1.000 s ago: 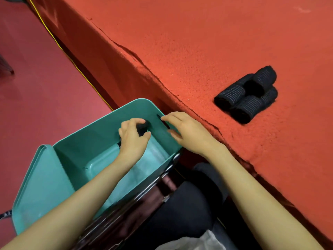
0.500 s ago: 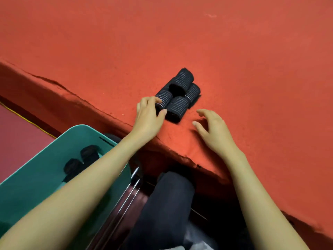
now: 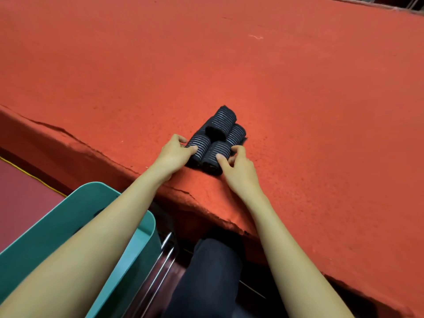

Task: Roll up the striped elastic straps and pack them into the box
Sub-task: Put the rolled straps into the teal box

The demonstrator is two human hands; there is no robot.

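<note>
A forearm [image 3: 96, 235] hides most of the teal box [image 3: 57, 216].

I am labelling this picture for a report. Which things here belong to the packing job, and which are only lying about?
Job: rolled straps, gripped by left hand and right hand; green box.
Lying about: white thread, yellow cord, metal rods.

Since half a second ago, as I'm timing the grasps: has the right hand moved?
Yes: the right hand has closed leftward onto the pile of rolled straps, now gripping its nearest roll.
</note>
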